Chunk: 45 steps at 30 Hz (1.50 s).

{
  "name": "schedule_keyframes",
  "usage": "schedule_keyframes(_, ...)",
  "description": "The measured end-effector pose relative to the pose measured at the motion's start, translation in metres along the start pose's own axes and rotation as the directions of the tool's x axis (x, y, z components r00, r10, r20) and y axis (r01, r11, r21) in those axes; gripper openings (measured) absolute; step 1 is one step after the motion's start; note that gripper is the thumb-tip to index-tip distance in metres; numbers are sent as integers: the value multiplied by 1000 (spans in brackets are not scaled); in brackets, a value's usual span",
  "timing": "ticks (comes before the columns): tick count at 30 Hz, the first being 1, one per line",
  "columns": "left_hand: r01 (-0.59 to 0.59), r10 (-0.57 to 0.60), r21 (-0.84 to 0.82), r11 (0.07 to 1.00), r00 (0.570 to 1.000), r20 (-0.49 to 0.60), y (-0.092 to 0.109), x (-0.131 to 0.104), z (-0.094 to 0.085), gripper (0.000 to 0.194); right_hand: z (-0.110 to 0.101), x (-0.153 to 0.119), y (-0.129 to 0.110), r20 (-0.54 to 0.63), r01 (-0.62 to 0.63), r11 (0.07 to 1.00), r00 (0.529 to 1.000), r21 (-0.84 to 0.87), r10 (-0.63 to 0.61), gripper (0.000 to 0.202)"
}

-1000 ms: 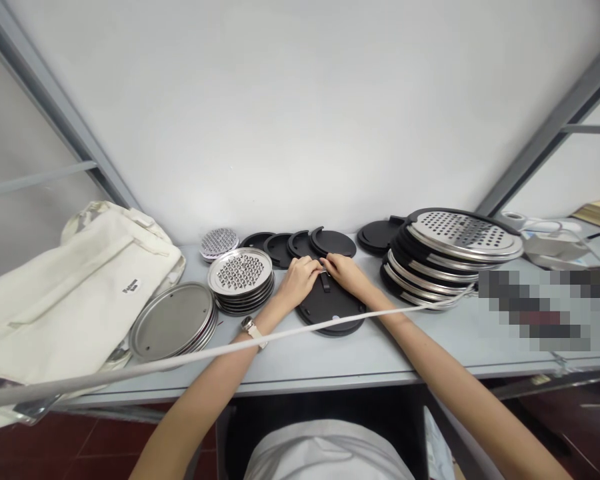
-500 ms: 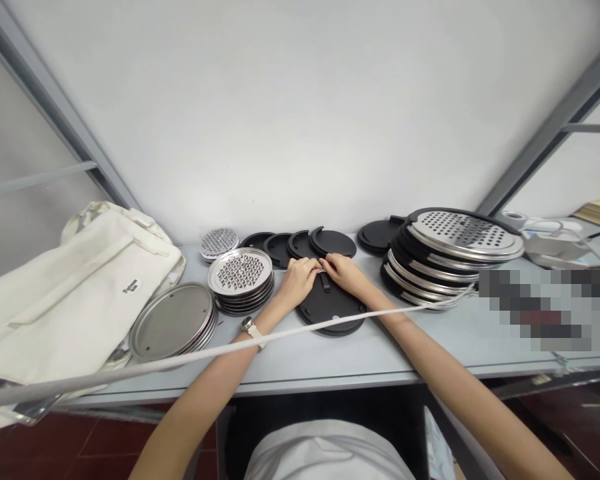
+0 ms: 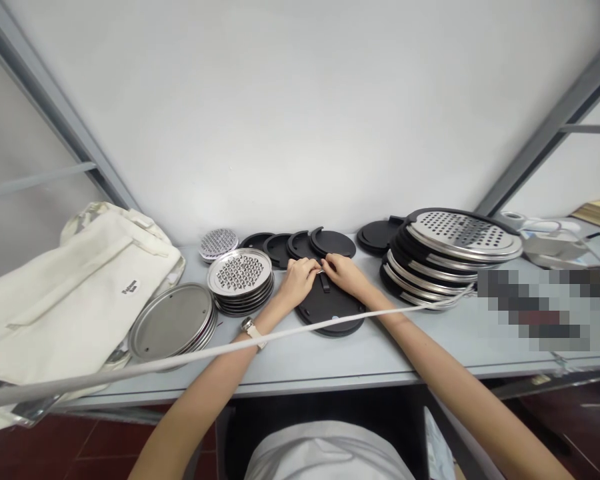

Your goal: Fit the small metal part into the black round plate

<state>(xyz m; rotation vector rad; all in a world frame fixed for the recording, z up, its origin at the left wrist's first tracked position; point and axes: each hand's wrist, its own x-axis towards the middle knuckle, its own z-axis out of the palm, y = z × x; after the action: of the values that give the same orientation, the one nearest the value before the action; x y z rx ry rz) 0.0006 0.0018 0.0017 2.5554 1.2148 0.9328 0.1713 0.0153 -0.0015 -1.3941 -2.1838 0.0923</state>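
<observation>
A round black disc [image 3: 337,313] lies flat on the table in front of me, with a small dark tab near its far edge. Over that far edge my left hand [image 3: 299,280] and my right hand [image 3: 347,275] meet, fingers closed in a pinch. A tiny shiny bit shows between the fingertips, too small to name. Left of my hands stands a stack of round metal grater plates [image 3: 240,272]. Several black round holders [image 3: 334,245] with raised rims lie just behind my hands.
Plain metal discs [image 3: 173,320] are stacked at left beside a cream cloth bag [image 3: 75,293]. At right rises a tall stack of perforated plates in black rims [image 3: 463,230]. Another black disc [image 3: 377,235] lies behind. A white cord [image 3: 285,331] crosses in front of my forearms.
</observation>
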Motion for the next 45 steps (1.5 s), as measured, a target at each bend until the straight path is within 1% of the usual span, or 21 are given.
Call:
schedule_keyframes(3, -4, 4, 7, 1000, 1000, 7, 1, 0, -1, 15, -1, 0, -1, -17, -5, 1000, 1000, -8, 5, 26)
schedule_keyframes(8, -32, 32, 1, 999, 999, 4, 2, 0, -2, 16, -5, -1, -5, 0, -27, 999, 1000, 22, 27, 34)
schedule_keyframes(12, -58, 58, -2, 998, 998, 8, 2, 0, -2, 19, -4, -1, -5, 15, -72, 997, 997, 33, 72, 25)
schedule_keyframes(19, -83, 84, 15, 996, 996, -7, 4, -1, -3, 17, -2, 0, -1, 26, -28, 1000, 999, 8, 27, 24)
schedule_keyframes(28, -16, 16, 65, 998, 1000, 9, 5, -2, -4, 14, -2, 0, -2, 50, -35, 999, 998, -2, 35, 26)
schedule_keyframes(33, -17, 18, 74, 997, 1000, -16, 4, -2, -3, 13, -3, 0, -3, 41, -37, 999, 998, -4, 37, 27)
schedule_keyframes(41, -21, 21, -7, 1000, 999, -27, 0, -1, 1, 10, -2, 0, -2, 40, -20, 1000, 999, -6, 21, 31)
schedule_keyframes(45, -13, 13, -27, 1000, 999, -31, 0, -1, 1, 12, -2, 0, -3, 37, -35, 999, 999, -6, 36, 32)
